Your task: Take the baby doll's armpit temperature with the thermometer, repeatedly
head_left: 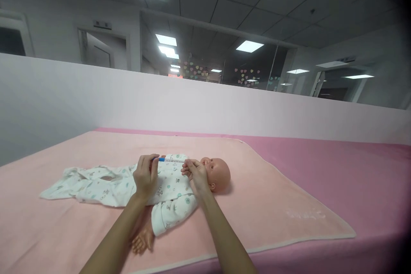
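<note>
Pink cloth covers the table (pixel 369 180), and just above it both hands hold one thin stick (pixel 171 160), the only one in view. Its long axis runs nearly level, left to right, with the blue end at the left and the pale shaft pointing right, toward the doll's head. The left hand (pixel 146 177) has its fingers curled shut around the blue end. The right hand (pixel 194 175) pinches the other end between its fingertips. Directly beneath the stick lies one doll (pixel 218 173) on its back in a white printed romper, head to the right and legs to the left. One lighter pink blanket (pixel 272 205) is spread under it. One low pale partition (pixel 192 102) stands behind the table.
</note>
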{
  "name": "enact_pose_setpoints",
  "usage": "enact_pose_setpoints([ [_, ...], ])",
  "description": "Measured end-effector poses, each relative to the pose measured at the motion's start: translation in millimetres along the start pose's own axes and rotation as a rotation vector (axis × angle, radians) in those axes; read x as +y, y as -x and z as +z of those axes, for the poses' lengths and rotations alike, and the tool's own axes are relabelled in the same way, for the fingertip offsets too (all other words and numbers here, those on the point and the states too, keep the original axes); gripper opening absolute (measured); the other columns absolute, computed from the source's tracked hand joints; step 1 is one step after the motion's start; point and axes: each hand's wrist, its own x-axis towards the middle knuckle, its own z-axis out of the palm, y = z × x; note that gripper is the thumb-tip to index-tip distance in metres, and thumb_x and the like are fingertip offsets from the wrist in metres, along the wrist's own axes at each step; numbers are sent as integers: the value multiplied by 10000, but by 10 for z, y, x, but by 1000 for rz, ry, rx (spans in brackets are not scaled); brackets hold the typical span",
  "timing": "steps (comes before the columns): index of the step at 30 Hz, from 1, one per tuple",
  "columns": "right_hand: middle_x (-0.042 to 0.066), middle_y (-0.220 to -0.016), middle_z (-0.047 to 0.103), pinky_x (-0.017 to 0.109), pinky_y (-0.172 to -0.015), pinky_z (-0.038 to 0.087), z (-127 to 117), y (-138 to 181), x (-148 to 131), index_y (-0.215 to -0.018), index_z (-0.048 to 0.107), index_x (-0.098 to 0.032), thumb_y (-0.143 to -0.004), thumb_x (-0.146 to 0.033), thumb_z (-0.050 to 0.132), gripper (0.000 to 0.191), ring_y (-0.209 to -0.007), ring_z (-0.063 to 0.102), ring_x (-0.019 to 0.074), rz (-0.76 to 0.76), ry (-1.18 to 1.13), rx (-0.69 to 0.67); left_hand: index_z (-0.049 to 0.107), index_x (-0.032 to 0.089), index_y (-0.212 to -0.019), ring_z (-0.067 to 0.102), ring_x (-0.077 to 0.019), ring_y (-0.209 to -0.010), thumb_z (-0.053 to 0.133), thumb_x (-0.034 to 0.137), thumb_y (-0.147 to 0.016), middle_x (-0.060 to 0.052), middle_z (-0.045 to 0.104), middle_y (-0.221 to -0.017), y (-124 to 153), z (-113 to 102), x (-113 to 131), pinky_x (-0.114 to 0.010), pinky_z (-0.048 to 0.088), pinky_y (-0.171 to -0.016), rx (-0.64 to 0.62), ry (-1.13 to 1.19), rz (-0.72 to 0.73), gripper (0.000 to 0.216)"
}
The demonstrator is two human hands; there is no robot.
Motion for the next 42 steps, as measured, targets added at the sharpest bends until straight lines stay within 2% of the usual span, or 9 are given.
enact_pose_setpoints([
  [6, -11, -607, 597, 179, -465, 439, -19, 11, -33, -693, 602, -140, -651, -355, 712, 245, -490, 549, 72, -19, 4, -3, 556, 176, -811, 493, -113, -620, 422, 260, -869, -16, 539, -694, 37, 8, -36, -221, 384, -559, 11, 8, 61, 168],
  [20, -26, -589, 586, 162, -425, 404, -41, 35, -84, -675, 578, -151, -614, -381, 738, 287, -477, 530, 59, 27, -76, 1, 563, 169, -832, 520, -109, -625, 368, 193, -886, -18, 573, -693, 77, -2, -35, -216, 380, -571, -6, 7, 144, 204],
  [28, -24, -588, 591, 154, -422, 397, -88, 13, -46, -657, 567, -156, -640, -381, 725, 275, -476, 530, 56, 22, -77, -34, 573, 164, -817, 497, -92, -560, 373, 200, -886, -1, 567, -660, 73, 5, -17, -203, 360, -522, 7, 41, 141, 215],
  [42, -26, -555, 584, 163, -390, 378, -79, 6, -50, -620, 537, -158, -607, -394, 741, 313, -440, 522, 64, 5, -50, -8, 571, 158, -732, 433, -71, -463, 381, 201, -880, 30, 505, -541, 87, 4, -44, -199, 322, -481, -18, 31, 130, 244],
])
